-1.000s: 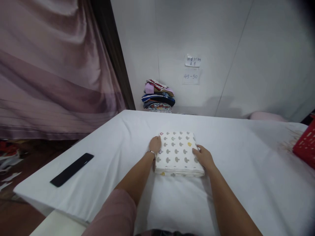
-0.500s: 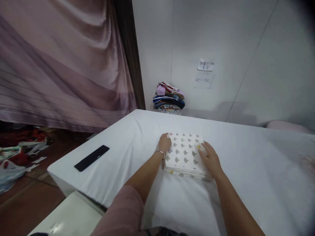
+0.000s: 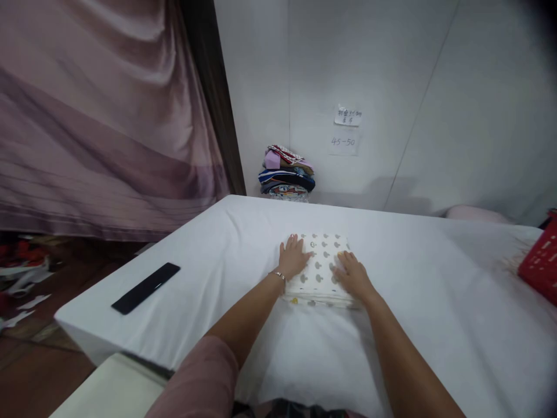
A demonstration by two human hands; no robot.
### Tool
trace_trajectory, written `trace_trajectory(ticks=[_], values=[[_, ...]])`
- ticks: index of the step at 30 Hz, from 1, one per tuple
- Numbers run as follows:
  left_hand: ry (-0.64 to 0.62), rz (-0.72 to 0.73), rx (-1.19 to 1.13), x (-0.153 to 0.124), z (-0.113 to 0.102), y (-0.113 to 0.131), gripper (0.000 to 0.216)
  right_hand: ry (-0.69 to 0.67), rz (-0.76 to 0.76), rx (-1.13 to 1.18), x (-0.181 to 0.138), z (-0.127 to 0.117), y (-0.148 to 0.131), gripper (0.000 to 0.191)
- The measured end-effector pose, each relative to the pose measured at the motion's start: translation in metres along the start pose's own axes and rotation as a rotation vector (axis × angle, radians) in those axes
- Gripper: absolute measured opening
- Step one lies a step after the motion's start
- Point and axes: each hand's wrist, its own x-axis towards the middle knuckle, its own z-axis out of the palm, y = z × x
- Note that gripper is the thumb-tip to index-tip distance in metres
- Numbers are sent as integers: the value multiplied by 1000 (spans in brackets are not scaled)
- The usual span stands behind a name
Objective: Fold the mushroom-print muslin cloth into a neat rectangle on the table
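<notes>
A folded white cloth (image 3: pixel 321 273) with a grey mushroom-like print lies in a thick, layered square on the white-covered table (image 3: pixel 418 325). Resting on its left part, my left hand (image 3: pixel 294 257) has its fingers spread across the top; a bracelet circles that wrist. My right hand (image 3: pixel 354 275) lies on the cloth's right side, fingers stretched out over the top layer. Neither hand grips the fabric. The cloth's near edge shows several stacked folds between my forearms.
A black flat object (image 3: pixel 145 288) lies on the table's left. Beyond the far edge stands a stack of folded fabrics (image 3: pixel 287 174) by the wall, near paper notes (image 3: pixel 347 130). A pink curtain (image 3: pixel 108 116) hangs at left, and a red basket (image 3: pixel 542 261) stands at right.
My left hand has moved from the cloth's left edge onto its top, with fingers spread. My right hand has shifted slightly inward. The view has turned right, bringing the red basket in.
</notes>
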Motion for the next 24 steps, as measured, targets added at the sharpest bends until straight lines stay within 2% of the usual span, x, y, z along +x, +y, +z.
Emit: trace_trajectory(ticks=[3, 7, 9, 11, 13, 15, 18, 24], values=[[2, 121, 65, -6, 11, 6, 57, 34, -77, 2, 11, -7, -23, 53], [33, 137, 95, -8, 23, 4, 56, 14, -243, -11, 40, -16, -58, 59], [47, 145, 101, -8, 25, 2, 56, 6, -259, -43, 57, -16, -61, 61], [62, 161, 113, -9, 27, 0, 56, -14, -160, -103, 71, -13, -51, 63], [82, 186, 124, -9, 27, -1, 54, -66, 3, -157, 80, -5, -31, 63], [102, 209, 129, -10, 27, -1, 53, -116, 74, -174, 85, 4, -11, 65], [109, 216, 128, -11, 28, -1, 54, -102, 75, -169, 88, 15, 5, 66], [86, 186, 81, -11, 27, -1, 52, -102, 41, -22, 92, 15, 9, 60]])
